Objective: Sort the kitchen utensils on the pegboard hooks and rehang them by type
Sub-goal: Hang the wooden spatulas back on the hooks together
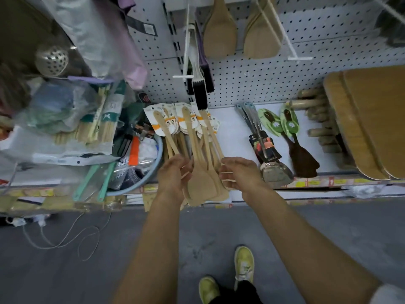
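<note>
Both curled around the bundle of wooden spatulas (pixel 200 172) lying on the shelf (pixel 236 132), my left hand (pixel 173 175) and right hand (pixel 238 173) flank its blades at the shelf's front edge, steel turners (pixel 268 154) just right.

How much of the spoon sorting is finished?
Some looks done: pale wooden paddles hang together on the grey pegboard. In hand now: the left hand and right hand gather the bundle of light wooden spatulas. Left to hang: the steel turners and the dark brown spatulas lying on the white shelf.
</note>
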`<action>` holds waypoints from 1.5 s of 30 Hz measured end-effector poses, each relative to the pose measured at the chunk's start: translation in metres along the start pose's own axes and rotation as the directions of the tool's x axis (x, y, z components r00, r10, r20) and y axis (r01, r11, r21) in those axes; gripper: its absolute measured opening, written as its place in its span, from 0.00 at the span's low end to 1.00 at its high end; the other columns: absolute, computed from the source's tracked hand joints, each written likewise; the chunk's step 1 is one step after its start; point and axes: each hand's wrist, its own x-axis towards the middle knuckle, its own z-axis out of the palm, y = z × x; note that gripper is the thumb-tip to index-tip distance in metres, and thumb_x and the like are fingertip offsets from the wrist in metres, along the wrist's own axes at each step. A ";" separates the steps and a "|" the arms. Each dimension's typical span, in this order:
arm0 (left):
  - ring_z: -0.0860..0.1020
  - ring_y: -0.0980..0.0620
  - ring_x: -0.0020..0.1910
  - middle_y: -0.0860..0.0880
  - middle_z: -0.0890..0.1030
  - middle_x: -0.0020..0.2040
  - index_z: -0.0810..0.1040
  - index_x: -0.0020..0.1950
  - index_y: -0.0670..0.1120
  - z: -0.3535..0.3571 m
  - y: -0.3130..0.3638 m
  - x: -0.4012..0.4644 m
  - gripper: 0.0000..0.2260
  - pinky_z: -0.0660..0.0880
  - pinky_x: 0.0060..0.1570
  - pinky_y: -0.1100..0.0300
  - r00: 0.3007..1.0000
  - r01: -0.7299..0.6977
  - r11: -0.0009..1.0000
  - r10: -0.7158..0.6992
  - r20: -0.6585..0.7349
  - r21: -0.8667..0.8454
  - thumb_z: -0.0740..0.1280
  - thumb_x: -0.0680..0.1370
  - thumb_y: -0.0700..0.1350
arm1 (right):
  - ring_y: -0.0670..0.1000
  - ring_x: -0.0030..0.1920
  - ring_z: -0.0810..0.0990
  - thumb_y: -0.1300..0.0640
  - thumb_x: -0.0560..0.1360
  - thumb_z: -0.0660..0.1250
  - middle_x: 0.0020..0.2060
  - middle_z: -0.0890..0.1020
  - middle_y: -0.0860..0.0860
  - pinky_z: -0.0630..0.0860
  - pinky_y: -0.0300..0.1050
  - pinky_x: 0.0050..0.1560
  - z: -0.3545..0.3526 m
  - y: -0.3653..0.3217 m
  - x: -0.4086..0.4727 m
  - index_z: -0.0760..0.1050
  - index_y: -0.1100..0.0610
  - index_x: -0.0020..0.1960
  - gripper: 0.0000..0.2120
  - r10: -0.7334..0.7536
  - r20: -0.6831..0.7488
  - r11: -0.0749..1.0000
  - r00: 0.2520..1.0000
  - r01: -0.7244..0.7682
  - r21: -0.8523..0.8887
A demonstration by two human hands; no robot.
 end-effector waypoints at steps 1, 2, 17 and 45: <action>0.80 0.56 0.38 0.50 0.81 0.42 0.75 0.44 0.48 0.000 -0.003 0.010 0.08 0.75 0.46 0.59 1.000 -0.013 1.000 0.013 -0.013 0.009 0.61 0.81 0.38 | 0.52 0.35 0.77 0.62 0.78 0.64 0.38 0.81 0.55 0.72 0.42 0.36 0.006 0.002 0.012 0.79 0.59 0.51 0.06 0.005 0.010 0.999 1.000 -0.005 -0.034; 0.81 0.57 0.36 0.50 0.81 0.41 0.75 0.43 0.47 0.001 -0.008 0.021 0.09 0.75 0.45 0.60 1.000 -0.016 1.000 0.016 -0.018 0.022 0.61 0.81 0.38 | 0.51 0.33 0.76 0.62 0.78 0.64 0.37 0.80 0.55 0.71 0.41 0.35 0.011 0.004 0.024 0.79 0.58 0.50 0.05 0.004 0.019 0.998 1.000 -0.003 -0.066; 0.80 0.42 0.54 0.43 0.83 0.51 0.81 0.52 0.44 0.033 -0.049 0.124 0.10 0.75 0.62 0.46 0.992 -0.084 0.891 0.030 0.125 0.447 0.64 0.74 0.38 | 0.62 0.68 0.70 0.66 0.79 0.58 0.68 0.71 0.62 0.67 0.53 0.70 0.051 0.029 0.142 0.66 0.65 0.71 0.20 0.052 0.004 0.905 0.999 -0.046 -0.423; 0.80 0.43 0.55 0.43 0.82 0.54 0.81 0.57 0.42 0.049 -0.035 0.114 0.10 0.76 0.61 0.50 0.998 0.000 0.857 -0.029 0.049 0.515 0.62 0.80 0.37 | 0.52 0.37 0.79 0.65 0.78 0.61 0.38 0.80 0.56 0.74 0.40 0.31 0.064 0.031 0.151 0.78 0.63 0.57 0.10 0.178 0.015 0.936 0.984 -0.164 -0.311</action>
